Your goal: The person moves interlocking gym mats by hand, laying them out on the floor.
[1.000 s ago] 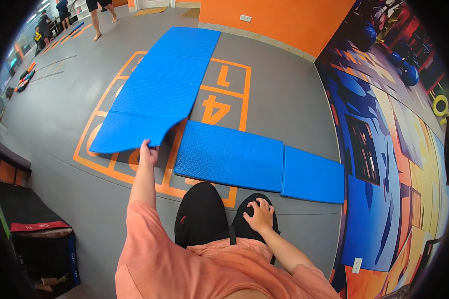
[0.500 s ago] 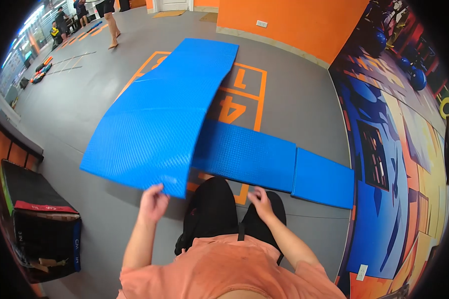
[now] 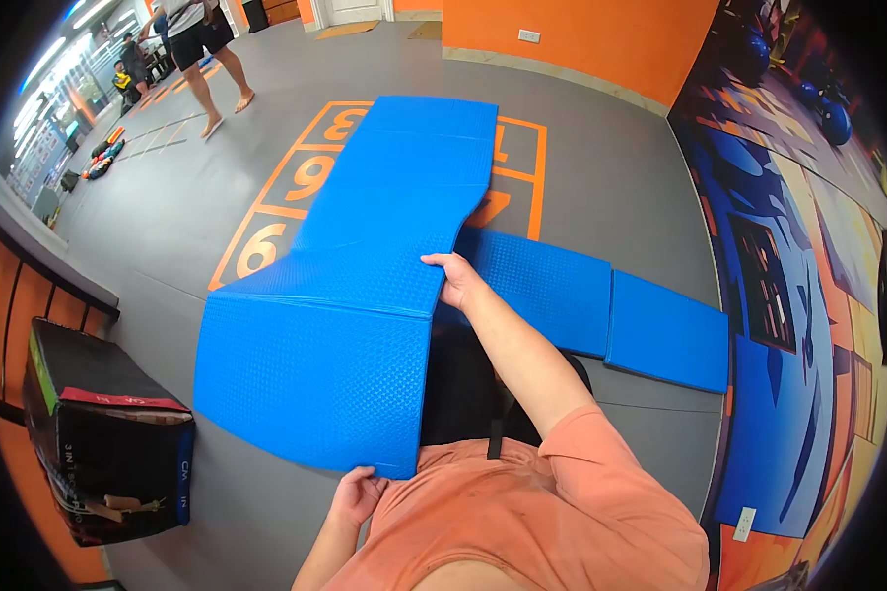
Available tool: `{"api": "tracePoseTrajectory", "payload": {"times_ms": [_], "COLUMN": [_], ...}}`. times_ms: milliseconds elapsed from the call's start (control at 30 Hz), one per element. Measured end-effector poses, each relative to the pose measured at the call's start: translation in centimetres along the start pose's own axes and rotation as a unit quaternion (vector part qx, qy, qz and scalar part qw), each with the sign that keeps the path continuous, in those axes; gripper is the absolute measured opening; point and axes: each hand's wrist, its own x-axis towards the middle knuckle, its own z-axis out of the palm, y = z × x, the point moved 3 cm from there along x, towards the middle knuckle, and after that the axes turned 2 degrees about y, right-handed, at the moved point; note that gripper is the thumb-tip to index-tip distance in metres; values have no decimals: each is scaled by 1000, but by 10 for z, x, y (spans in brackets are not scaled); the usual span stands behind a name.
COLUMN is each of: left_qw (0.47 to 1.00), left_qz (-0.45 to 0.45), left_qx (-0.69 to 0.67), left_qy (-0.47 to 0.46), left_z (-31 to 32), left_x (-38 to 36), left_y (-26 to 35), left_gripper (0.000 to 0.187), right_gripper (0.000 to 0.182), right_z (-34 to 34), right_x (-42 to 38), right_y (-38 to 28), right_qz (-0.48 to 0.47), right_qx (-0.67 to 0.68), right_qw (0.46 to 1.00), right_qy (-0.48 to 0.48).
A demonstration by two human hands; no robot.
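Note:
A long blue folding exercise mat (image 3: pixel 315 369) with a textured surface stretches away from my lap, its near panel raised and bent at a crease. My left hand (image 3: pixel 358 492) is closed on the near edge, close to the right corner, fingers curled against it. Farther up, my right hand (image 3: pixel 453 279) grips the right edge near the crease, thumb on top and its other fingers hidden beneath. A second blue mat (image 3: pixel 542 286) lies flat on the floor to the right, partly covered by the raised one. My legs are mostly hidden under the near panel.
A black box (image 3: pixel 113 453) stands on the left. Orange numbered squares (image 3: pixel 256 251) mark the grey floor. A muralled wall (image 3: pixel 759 295) runs along the right, and an orange wall (image 3: pixel 581 49) stands ahead. Another person (image 3: pixel 207 59) is on foot at the far left.
The near edge of the mat has come toward my body with my left hand. My right hand has moved up and taken hold of the mat's right edge. The distant person has come closer.

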Motion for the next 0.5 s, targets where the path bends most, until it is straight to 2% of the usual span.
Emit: {"api": "tracePoseTrajectory", "payload": {"times_ms": [33,67,133,167,233,300,367,433,500], "left_qw": [999,999,984,985,987,987,973,972,971], "left_qz": [1,1,27,25,62,86,206,206,206], "left_qx": [-26,-27,-109,-106,-28,-105,-73,-81,-92], "left_qy": [38,37,137,137,146,-84,-79,-80,-82], "left_z": [-1,1,4,4,1,23,125,132,141], "left_x": [2,7,21,29,48,69,33,41,48], "left_y": [-2,-1,10,20,48,78,94,95,95], "left_gripper": [69,69,95,95,114,111,108,107,107], "right_gripper": [46,46,46,46,47,50,54,60,63], "right_z": [17,32,67,82,116,135,152,166,171], "right_x": [-9,-18,-41,-57,-99,-138,-178,-215,-236], "right_y": [-6,-10,-20,-22,-26,-25,-28,-32,-23], "right_qz": [17,16,37,35,-43,-46,-45,-22,-39], "right_qx": [40,38,92,94,12,-5,-24,-51,-101], "right_qw": [999,999,993,993,996,993,989,989,985], "right_qy": [-11,-11,-63,-61,-84,-111,-138,-133,-131]}}
